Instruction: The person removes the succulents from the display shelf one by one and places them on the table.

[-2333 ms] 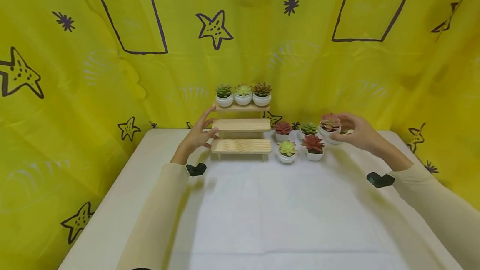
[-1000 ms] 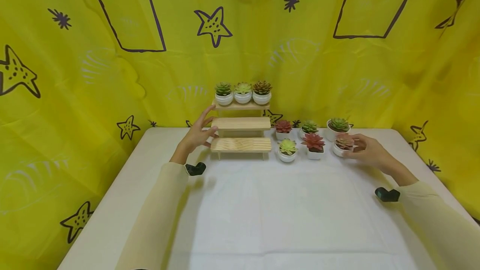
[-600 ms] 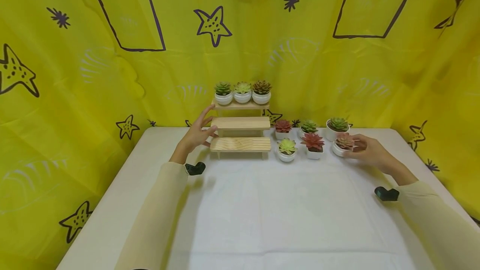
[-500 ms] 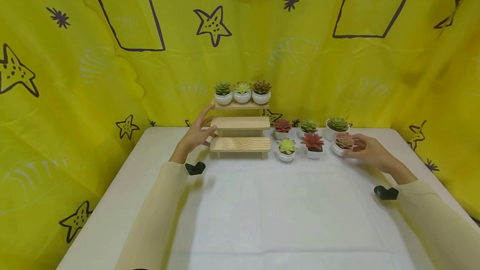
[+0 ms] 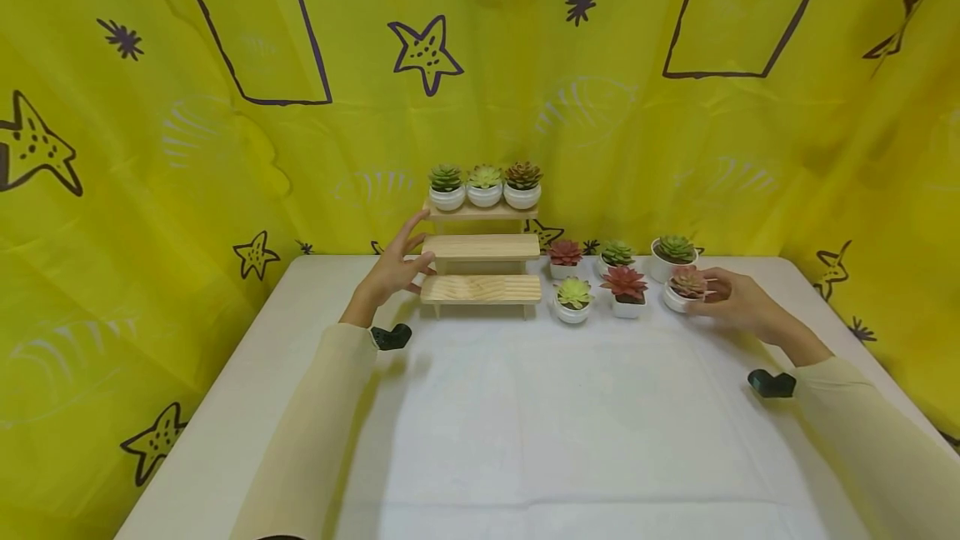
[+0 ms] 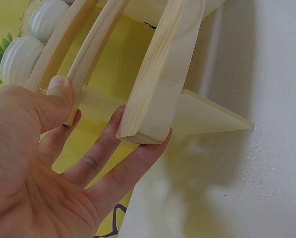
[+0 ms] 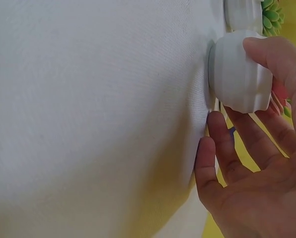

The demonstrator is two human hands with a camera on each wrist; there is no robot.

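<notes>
Hands (image 5: pixel 392 272) (image 5: pixel 738 304) on stand (image 5: pixel 480 289) and pink succulent (image 5: pixel 684 286), plants (image 5: pixel 624 286) between, curtain (image 5: pixel 337 140) behind

Left hand (image 6: pixel 38 183), thumb (image 6: pixel 56 104) and spread fingers (image 6: pixel 123 171) against wooden boards' ends (image 6: pixel 145 136), two white pots (image 6: pixel 23 62) beyond

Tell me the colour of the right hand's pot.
The round pot is white, clearest in the right wrist view.

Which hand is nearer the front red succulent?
Right: the right hand holds the pinkish succulent right of the front red succulent; the left hand is farther off leftward, touching the wooden stand.
</notes>
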